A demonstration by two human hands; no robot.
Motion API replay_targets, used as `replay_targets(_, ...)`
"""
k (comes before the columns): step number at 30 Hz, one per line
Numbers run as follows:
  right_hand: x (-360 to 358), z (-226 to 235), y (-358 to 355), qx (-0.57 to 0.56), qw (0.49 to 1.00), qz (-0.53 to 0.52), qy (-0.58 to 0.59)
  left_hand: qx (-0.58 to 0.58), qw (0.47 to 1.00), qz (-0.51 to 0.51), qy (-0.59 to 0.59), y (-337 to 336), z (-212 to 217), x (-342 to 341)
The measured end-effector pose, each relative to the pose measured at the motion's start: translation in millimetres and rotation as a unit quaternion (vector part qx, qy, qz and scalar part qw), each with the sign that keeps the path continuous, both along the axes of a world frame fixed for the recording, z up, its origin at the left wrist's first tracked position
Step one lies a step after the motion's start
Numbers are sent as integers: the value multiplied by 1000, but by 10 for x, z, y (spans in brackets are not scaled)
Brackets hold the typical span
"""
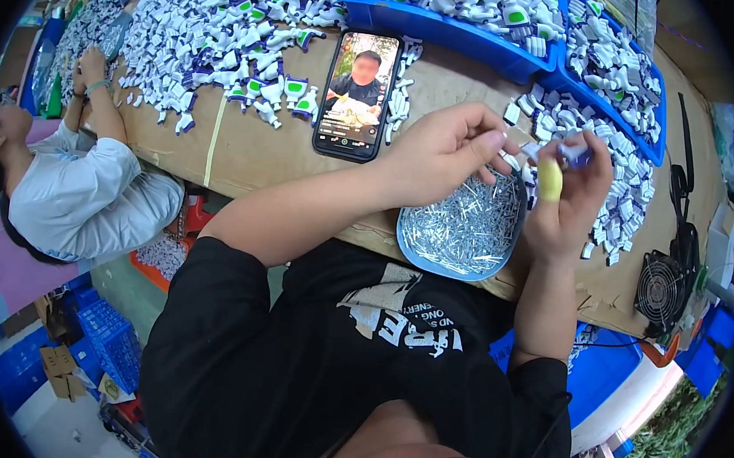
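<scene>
Two hands meet right of centre in the head view, directly above the round blue tray [413,251] of small metal pins [468,223], so stock lies close under the fingers. We note the right hand [567,196], a yellow cot on one finger, closed around a small white-and-purple plastic part [573,152]. The left hand [440,153] pinches thumb to fingertips beside that part; whether a pin sits between them, we cannot tell. Loose white parts [620,200] heap at right, within reach. A phone [357,95] lies upper centre.
</scene>
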State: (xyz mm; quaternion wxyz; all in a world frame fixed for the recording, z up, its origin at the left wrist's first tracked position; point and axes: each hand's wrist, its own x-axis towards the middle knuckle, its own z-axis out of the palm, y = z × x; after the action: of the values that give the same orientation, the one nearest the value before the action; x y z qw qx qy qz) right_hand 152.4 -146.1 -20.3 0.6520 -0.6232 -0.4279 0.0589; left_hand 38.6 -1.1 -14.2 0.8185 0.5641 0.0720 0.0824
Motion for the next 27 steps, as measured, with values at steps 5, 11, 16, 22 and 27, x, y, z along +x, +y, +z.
replay_targets(5,-226,82,-25,43,983,173,53,-132,988,-46,64,49,-39,12)
replay_targets(11,-224,126,-32,-12,966,141,218,-79,995,-8,67,11,2,9)
replay_targets(16,-167,80,-10,-81,956,168,227,61,998,25,13,15,0,6)
replay_targets(22,-167,81,25,-88,977,131,141,65,997,30,28,39,-30,3)
replay_targets(27,-190,113,2,-74,959,152,227,74,997,13,20,47,-21,13)
